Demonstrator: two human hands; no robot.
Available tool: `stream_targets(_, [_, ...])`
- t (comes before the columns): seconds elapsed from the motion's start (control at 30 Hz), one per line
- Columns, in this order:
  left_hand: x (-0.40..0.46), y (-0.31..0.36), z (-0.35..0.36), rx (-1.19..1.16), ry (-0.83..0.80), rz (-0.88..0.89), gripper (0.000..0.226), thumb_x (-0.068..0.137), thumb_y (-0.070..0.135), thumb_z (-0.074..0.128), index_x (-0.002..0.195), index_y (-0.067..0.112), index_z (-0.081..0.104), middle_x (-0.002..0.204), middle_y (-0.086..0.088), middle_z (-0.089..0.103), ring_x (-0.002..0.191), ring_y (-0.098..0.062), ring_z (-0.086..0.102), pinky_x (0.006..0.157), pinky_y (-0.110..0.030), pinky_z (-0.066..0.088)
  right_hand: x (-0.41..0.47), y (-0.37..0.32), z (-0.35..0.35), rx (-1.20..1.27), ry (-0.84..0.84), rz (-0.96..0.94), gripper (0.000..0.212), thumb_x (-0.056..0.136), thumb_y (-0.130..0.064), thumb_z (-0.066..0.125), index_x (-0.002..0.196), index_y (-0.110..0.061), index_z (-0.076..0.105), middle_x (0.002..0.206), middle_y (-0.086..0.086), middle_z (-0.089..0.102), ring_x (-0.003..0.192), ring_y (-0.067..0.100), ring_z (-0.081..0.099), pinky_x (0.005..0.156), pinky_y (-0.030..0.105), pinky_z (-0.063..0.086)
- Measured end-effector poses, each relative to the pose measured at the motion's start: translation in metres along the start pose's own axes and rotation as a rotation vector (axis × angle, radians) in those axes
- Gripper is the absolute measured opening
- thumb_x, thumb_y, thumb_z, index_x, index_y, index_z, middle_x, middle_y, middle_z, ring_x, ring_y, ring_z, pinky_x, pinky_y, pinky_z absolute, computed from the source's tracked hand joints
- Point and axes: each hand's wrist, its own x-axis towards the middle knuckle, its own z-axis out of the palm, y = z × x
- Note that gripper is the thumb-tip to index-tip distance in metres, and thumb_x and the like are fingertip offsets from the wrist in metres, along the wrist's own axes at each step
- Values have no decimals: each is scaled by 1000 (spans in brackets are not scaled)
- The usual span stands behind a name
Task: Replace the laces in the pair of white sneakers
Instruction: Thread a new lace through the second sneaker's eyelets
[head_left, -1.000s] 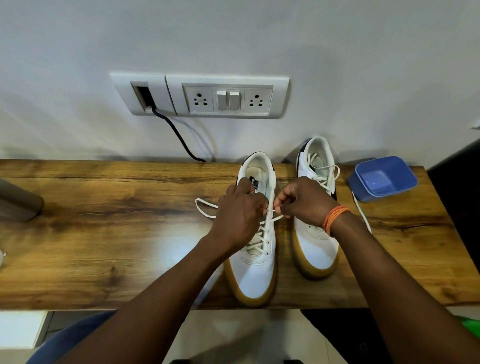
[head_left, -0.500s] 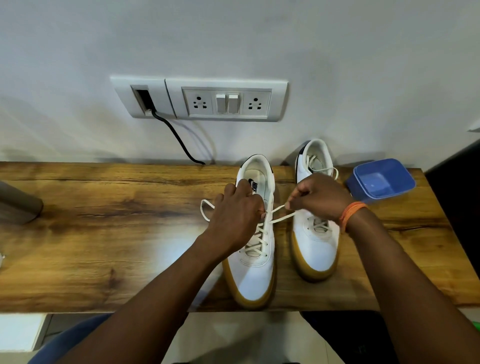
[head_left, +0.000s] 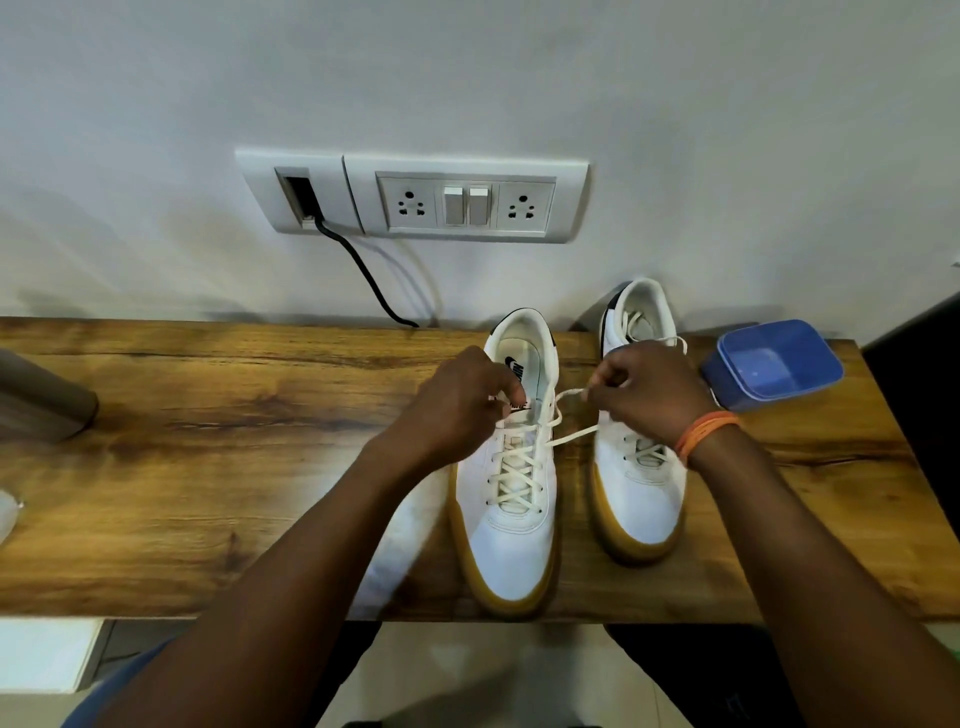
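Note:
Two white sneakers with gum soles stand side by side on the wooden table, toes toward me. The left sneaker carries a cream lace crossed through several eyelets. My left hand sits at that shoe's left top eyelets, fingers curled at the tongue, pinching the lace there. My right hand pinches the other lace end, which runs taut from the shoe's right side up to my fingers. The right sneaker lies partly under my right hand, its lace loose in the opening.
A blue plastic tub sits right of the shoes near the table's right edge. A grey cylinder lies at the far left. A wall socket panel with a black cable hangs above the table.
My right hand has drawn its lace end further to the right and up, over the right sneaker. The loose loop left of my left hand is no longer seen.

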Motion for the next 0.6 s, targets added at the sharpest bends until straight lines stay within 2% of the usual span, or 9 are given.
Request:
stream_targets(0.07, [3, -4, -6, -43, 40, -49, 24, 91, 3, 63, 101, 22, 72, 91, 7, 43, 84, -13, 52, 58, -10, 46, -2, -7, 16, 5, -95, -24, 7, 76, -13, 77, 73, -17, 72, 74, -5, 68, 69, 6, 61, 65, 21, 48])
stream_targets(0.13, [6, -9, -11, -22, 65, -59, 29, 91, 1, 61, 104, 24, 72, 94, 6, 47, 85, -9, 49, 60, -4, 38, -4, -11, 24, 3, -149, -20, 5, 77, -13, 77, 79, -13, 73, 79, 0, 70, 70, 10, 63, 72, 30, 54])
stream_targets(0.23, [5, -13, -18, -13, 79, -36, 32, 92, 1, 59, 109, 24, 72, 96, 6, 52, 86, -5, 49, 65, -8, 33, -4, -13, 25, 34, -172, -23, 8, 77, -16, 78, 80, -10, 74, 75, 0, 71, 63, 9, 62, 74, 31, 56])
stream_targets(0.33, [4, -14, -23, -28, 99, -29, 32, 92, -3, 56, 109, 18, 73, 90, 11, 53, 76, 3, 49, 64, 0, 33, -5, -13, 22, 77, -173, -25, 16, 73, -27, 84, 74, -13, 76, 68, -5, 70, 65, 10, 65, 69, 28, 53])
stream_targets(0.4, [3, -14, -25, -24, 116, -31, 30, 92, -3, 55, 109, 15, 73, 88, 13, 52, 75, 8, 48, 64, 3, 32, -5, -12, 24, 46, -151, -47, 16, 72, -27, 86, 72, -13, 76, 67, -10, 68, 68, 9, 64, 69, 30, 53])
stream_targets(0.53, [4, -15, -24, -12, 118, -29, 31, 93, -2, 54, 108, 18, 74, 91, 10, 54, 79, 0, 52, 63, 1, 33, -6, -15, 28, -29, -142, -124, 12, 76, -22, 82, 73, -14, 75, 64, -18, 60, 65, 2, 58, 65, 27, 47])
stream_targets(0.6, [4, -15, -20, 17, 101, -8, 36, 93, -1, 53, 112, 23, 73, 97, 6, 53, 87, -7, 51, 64, -8, 33, -6, -12, 25, -42, -156, -140, 10, 78, -22, 81, 73, -15, 74, 65, -17, 61, 64, 0, 57, 63, 26, 46])
